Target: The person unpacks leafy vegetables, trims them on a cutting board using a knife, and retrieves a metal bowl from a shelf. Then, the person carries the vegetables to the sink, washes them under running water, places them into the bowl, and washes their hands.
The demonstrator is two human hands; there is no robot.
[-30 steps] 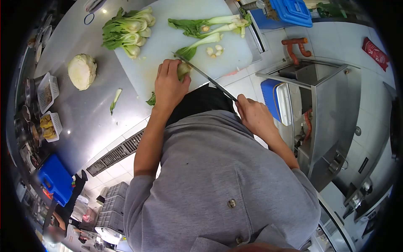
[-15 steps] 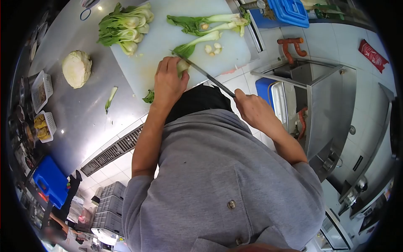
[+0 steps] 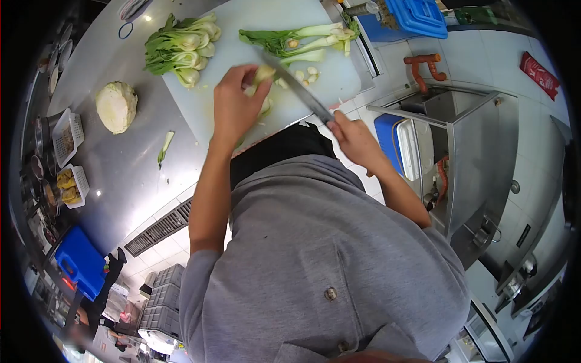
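Note:
Over the white cutting board (image 3: 230,30), my left hand (image 3: 236,101) is closed on a pale green vegetable piece (image 3: 264,74). My right hand (image 3: 357,140) grips the handle of a long knife (image 3: 304,94), its blade slanting up and left, slightly blurred, with the tip beside the held piece. Under my left hand lie more pale pieces, partly hidden. Bok choy stalks (image 3: 302,35) lie at the board's top right, with small garlic-like pieces (image 3: 312,74) below them. A pile of bok choy (image 3: 186,48) sits across the board's left edge.
On the steel counter (image 3: 130,163) are a cabbage (image 3: 117,107), a loose leaf (image 3: 165,149) and white baskets (image 3: 68,138). A steel sink unit (image 3: 478,145) and a blue-and-white cooler (image 3: 414,148) stand at right. Another person (image 3: 100,302) is at lower left.
My left hand has risen slightly with the vegetable piece, and more pieces show beneath it. The knife and my right hand have moved up and left. The lower leafy stalk is now largely hidden.

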